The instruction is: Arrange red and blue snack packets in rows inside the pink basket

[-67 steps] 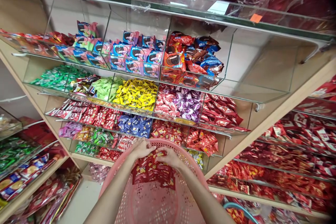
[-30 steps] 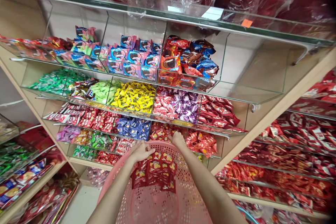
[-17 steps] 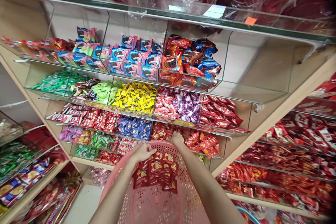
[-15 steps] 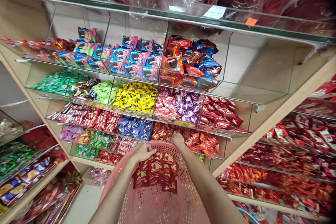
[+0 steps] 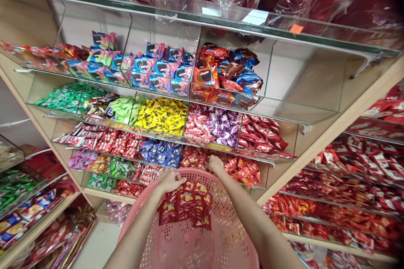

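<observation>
Left hand clasps the rim of the pink perforated plastic basket, thumb extended; right hand curled beside shelved red packets, opening and grasp indeterminable.

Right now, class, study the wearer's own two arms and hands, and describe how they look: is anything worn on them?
The left hand and right hand are both bare, with no gloves. The left forearm and right forearm show no sleeves, watch or bracelet. No ring is discernible, though some fingers are hidden.
</observation>
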